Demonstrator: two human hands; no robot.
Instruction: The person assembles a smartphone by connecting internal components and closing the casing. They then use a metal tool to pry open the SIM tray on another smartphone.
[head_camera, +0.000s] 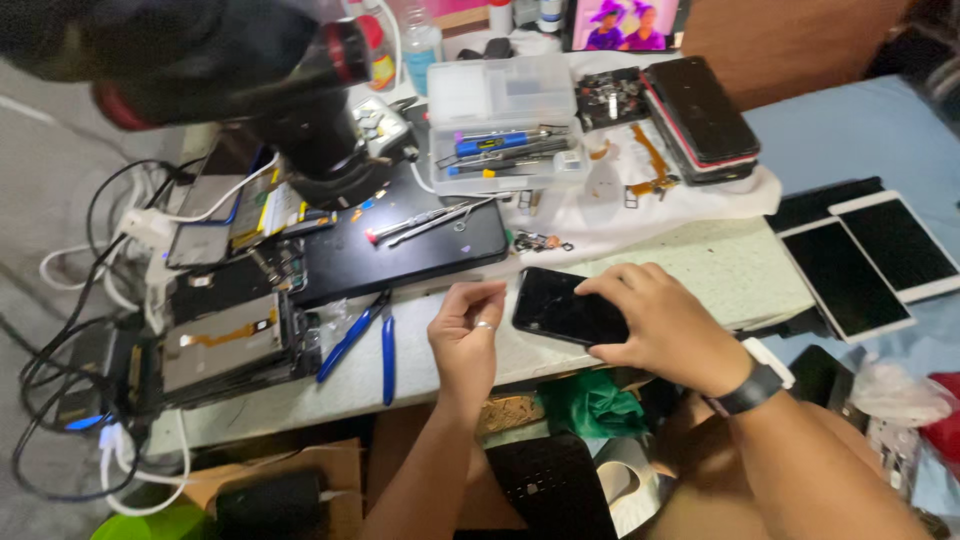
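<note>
Centre of frame: black phone (568, 308) lying on the table (720, 270), gripped at its right end by the right hand (660, 325), fingers curled over it. Just left, left hand (466, 335), fingertips pinched together, whether on anything unclear. Blue pliers (365, 340) further left.

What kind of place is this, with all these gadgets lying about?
Most likely a phone repair bench. The right hand holds a black phone on the table, a clear box of small tools sits behind, a microscope hangs over a dark mat, and opened phones lie at the left.
</note>
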